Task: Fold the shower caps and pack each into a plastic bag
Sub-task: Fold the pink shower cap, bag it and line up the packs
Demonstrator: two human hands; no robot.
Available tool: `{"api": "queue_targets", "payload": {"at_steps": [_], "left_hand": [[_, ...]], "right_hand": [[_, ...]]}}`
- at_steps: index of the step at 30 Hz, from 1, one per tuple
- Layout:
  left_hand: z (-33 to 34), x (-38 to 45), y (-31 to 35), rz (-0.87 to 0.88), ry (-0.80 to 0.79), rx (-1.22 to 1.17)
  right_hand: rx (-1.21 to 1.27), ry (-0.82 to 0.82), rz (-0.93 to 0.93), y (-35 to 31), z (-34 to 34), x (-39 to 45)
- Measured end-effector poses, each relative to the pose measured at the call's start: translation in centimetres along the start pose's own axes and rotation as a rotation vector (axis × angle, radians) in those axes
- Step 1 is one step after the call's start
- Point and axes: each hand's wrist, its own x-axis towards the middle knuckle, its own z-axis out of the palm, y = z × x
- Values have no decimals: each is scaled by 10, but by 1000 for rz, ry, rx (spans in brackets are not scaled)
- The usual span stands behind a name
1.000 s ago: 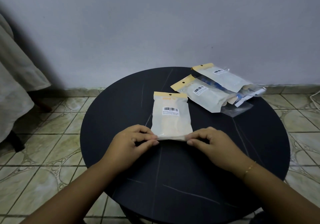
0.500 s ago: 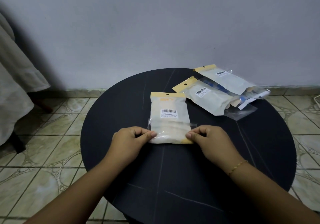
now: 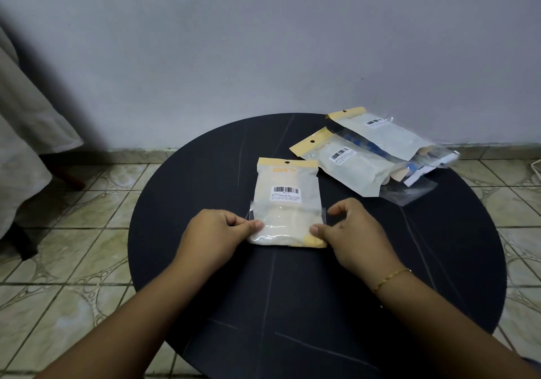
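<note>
Hands (image 3: 215, 231) (image 3: 355, 234) pinch bag (image 3: 287, 203) (packed bags (image 3: 374, 156) beyond).

The tabletop (image 3: 205, 261) is seen as a dark, matt slab, veined faintly like stone. The front bag (image 3: 287, 203) is made of clear, glossy plastic — a yellowish card header and a white paper barcode label are carried on it. The floor (image 3: 73, 232) is laid with glazed tiles.
</note>
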Motion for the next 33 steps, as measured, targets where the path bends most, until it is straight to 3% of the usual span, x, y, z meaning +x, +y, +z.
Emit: {"api": "queue_targets", "payload": {"at_steps": [6,14,17,21,24,27,30,33], "left_hand": [[1,0,5,16,14,130],[4,-6,1,158,93,216],[4,-8,0,317,198,261],[8,-11,0,707,294,367],[21,-17,0,890,159,377],[29,-19,-1,853,-56,482],[31,-16,-3,782,-144,514],[31,-17,0,751,-204,580]], "right_hand": [[-71,0,-43,-2,3,-3],[-234,117,-259,-2,5,-11],[-217,222,-347,0,6,-11],[-216,366,-589,-2,13,-13],[-258,308,-724,-3,21,-17],[-333,133,-749,-4,26,-20],[-443,-38,-682,-2,29,-20],[-509,-90,-634,-1,31,-19]]}}
